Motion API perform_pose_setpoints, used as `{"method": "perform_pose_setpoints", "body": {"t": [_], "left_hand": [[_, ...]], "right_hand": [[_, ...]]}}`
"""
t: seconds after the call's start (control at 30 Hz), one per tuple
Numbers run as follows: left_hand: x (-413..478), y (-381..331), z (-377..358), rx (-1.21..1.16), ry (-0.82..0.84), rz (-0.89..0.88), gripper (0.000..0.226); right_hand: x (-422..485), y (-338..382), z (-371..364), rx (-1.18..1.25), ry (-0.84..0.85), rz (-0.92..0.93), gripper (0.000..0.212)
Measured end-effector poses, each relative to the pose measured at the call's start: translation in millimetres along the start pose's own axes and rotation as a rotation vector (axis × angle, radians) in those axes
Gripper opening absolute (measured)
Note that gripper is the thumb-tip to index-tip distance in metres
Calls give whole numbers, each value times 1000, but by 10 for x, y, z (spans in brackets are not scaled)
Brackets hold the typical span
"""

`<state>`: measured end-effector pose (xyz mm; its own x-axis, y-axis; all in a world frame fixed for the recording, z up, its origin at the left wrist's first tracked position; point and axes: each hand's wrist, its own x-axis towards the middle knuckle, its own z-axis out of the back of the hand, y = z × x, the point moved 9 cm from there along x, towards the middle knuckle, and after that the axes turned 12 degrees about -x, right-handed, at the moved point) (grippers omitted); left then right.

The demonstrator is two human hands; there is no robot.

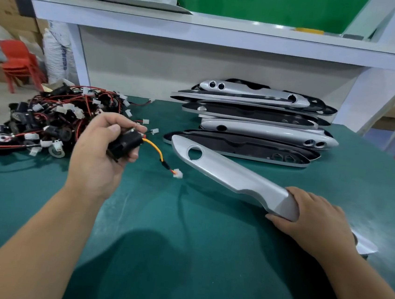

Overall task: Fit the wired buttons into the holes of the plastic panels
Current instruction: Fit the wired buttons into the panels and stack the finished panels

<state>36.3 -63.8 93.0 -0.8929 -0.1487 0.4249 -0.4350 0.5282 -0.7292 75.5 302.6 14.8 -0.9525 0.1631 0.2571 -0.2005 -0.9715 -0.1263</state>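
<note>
Green surface below me. My left hand grips black wired button, held just left of silver plastic panel, apart from its hole. My right hand clasps panel's near end. Panel stack behind.

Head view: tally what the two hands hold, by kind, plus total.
Wired button: 1, gripped by the left hand
Silver panel: 1, gripped by the right hand
Total: 2
</note>
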Motion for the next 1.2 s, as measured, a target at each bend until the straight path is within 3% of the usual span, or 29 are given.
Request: {"method": "perform_pose_setpoints", "body": {"t": [0.1,0.2,0.27,0.3,0.43,0.53,0.63,0.73,0.8,0.87,0.97,1.03,1.13,1.2], "left_hand": [[-13,-28,2,-157,14,-11,35],[10,-154,29,-311,39,-51,3],[32,-155,75,-323,38,-54,12],[40,-142,95,-302,26,-54,3],[68,-22,152,-127,-35,-46,42],[74,57,187,61,-82,-23,41],[-17,123,112,502,-57,-67,26],[-152,70,-210,1048,70,-336,27],[-222,55,-352,1137,94,-473,30],[-196,78,-312,1112,20,-408,27],[-105,152,-89,947,-100,-220,38],[-72,145,6,958,-143,-212,41],[-70,158,32,1014,-158,-215,24],[-74,174,46,895,-169,-199,13]], "right_hand": [[2,10,10,8,0,7,69],[-10,22,27,19,-12,22,67],[-23,31,41,26,-24,36,67],[-27,44,48,31,-29,47,67],[-38,96,96,33,-42,68,74],[-68,122,168,29,-87,66,75],[-128,216,319,57,-229,96,73],[-211,367,470,27,-380,155,74],[-237,389,531,23,-425,169,74],[-245,367,554,12,-436,176,75],[-261,385,571,3,-448,225,75],[-273,430,584,5,-461,255,74],[-256,447,549,14,-431,251,73],[-212,368,463,57,-347,213,73]]}}
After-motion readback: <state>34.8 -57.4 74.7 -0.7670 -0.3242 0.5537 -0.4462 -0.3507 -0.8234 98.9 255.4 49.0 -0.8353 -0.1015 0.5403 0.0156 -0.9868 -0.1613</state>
